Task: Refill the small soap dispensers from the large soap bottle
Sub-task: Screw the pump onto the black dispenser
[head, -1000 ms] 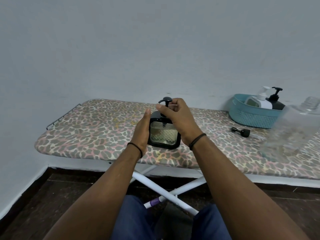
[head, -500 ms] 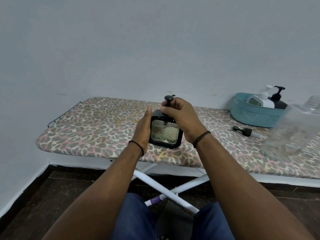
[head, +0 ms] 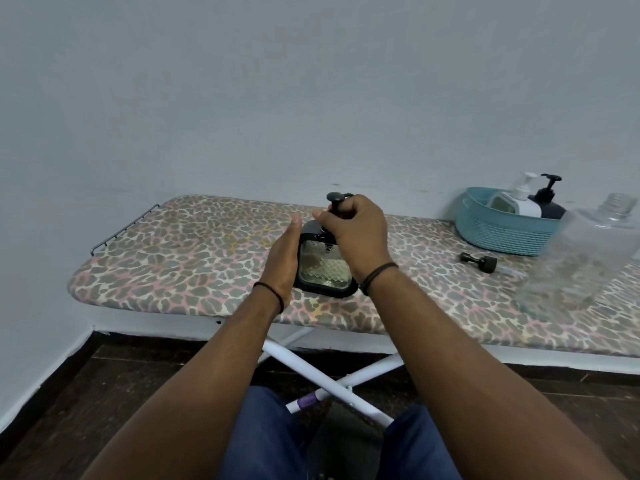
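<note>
- An ironing board [head: 194, 258] with a leopard-print cover stands against a pale wall, seen from above by a seated person.
- At the board's far right, a teal basket [head: 502, 233] holds a white pump dispenser [head: 519, 199] and a dark pump dispenser [head: 549, 199].
- Just in front of the basket lies a loose black pump cap [head: 479, 261].
- A large clear soap bottle [head: 588, 258], its neck uncapped, stands at the right edge, near the basket and blurred.
- A small black square dispenser [head: 323, 268] with a clear front stands upright on the board's near edge, between the two hands.
- The left hand [head: 284, 261] lies against the dispenser's left side, fingers straight and together.
- The right hand [head: 356, 230] has its fingers curled tightly around the pump stem; the round pump head [head: 335, 196] shows above the fist.
</note>
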